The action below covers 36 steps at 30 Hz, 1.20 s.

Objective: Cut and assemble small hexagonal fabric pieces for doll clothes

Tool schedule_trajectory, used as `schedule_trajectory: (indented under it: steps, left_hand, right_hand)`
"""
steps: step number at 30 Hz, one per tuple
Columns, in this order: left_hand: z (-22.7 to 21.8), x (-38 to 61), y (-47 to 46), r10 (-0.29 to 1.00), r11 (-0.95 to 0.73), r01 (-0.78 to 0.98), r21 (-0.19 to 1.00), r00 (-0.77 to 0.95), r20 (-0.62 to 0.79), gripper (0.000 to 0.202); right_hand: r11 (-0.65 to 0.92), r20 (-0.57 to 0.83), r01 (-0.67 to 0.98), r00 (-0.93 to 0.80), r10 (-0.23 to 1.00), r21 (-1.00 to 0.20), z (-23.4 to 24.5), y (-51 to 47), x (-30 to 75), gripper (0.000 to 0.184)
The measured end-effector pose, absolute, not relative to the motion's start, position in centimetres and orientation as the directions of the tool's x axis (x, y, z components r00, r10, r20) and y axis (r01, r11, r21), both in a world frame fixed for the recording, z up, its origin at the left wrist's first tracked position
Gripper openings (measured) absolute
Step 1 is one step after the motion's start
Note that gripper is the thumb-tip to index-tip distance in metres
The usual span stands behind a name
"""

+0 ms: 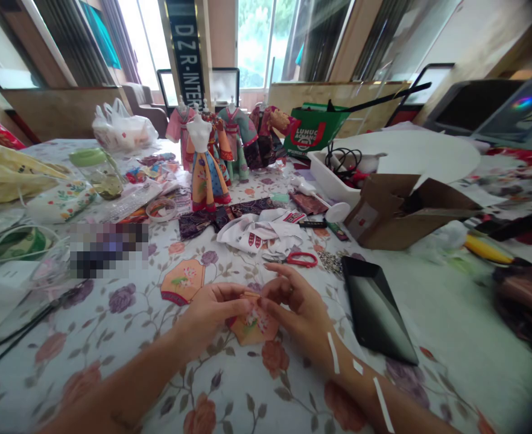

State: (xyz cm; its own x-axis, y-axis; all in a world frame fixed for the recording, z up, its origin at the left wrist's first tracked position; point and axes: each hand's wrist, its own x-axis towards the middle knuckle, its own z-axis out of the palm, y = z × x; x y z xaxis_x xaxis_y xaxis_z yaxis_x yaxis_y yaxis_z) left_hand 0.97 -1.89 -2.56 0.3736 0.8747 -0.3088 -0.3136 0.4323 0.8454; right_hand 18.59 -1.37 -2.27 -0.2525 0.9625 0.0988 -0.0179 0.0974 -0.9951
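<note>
At the near middle of the floral-covered worktop [112,337], the left hand [212,306] and right hand [298,301] pinch the upper edge of an orange, flower-patterned fabric piece [259,325], thumbs closed against fingers; the right hand's outer fingers are loosely spread. Right of the hands lies a black rectangular tablet [377,307]. Left and slightly beyond, a matching orange fabric panel [182,281] lies flat. Farther away, red-handled scissors [301,259] lie near small beads [330,263]. Behind stands a white mannequin doll [199,134] wearing an orange-and-blue skirt [205,181].

The dark vertical sign [185,48] read "D Z R-INTE", its ending unclear, while the green bag [329,123] bore letters resembling "LUHUC ACHANG".
</note>
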Motion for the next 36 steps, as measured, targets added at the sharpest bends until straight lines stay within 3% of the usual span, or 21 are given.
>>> schedule_trajectory:
  steps: [5, 9, 16, 22, 29, 36]
  left_hand:
    - [-2.4, 1.1, -2.0, 0.881, 0.434, -0.312, 0.845, 0.345, -0.325, 0.019]
    - [-2.3, 1.3, -2.1, 0.900, 0.427, -0.374, 0.823, 0.265, -0.347, 0.019]
    - [-2.0, 1.4, -2.2, 0.896, 0.406, -0.381, 0.831, 0.344, -0.281, 0.026]
    - [-1.9, 1.4, -2.3, 0.890, 0.404, -0.370, 0.837, 0.370, -0.266, 0.026]
    - [-1.7, 1.5, -2.4, 0.892, 0.406, -0.353, 0.843, 0.356, -0.280, 0.029]
    - [-1.9, 1.5, -2.3, 0.897, 0.394, -0.355, 0.847, 0.348, -0.271, 0.028]
  right_hand:
    - [0.103, 0.105, -0.023, -0.141, 0.984, -0.994, -1.9, -1.4, 18.7, 0.040]
    - [0.061, 0.059, -0.098, 0.029, 0.998, -0.993, -2.1, -1.5, 19.1, 0.018]
    - [-0.158, -0.140, -0.124, -0.143, 0.980, -0.980, -2.1, -2.2, 18.6, 0.023]
    - [-0.163, -0.147, -0.138, -0.115, 0.982, -0.977, -2.0, -1.9, 18.5, 0.022]
    - [-0.132, -0.132, -0.002, -0.068, 0.989, -0.991, -1.3, -1.9, 18.4, 0.021]
    - [-0.141, -0.141, 0.016, -0.062, 0.988, -0.990, -1.0, -2.0, 18.4, 0.021]
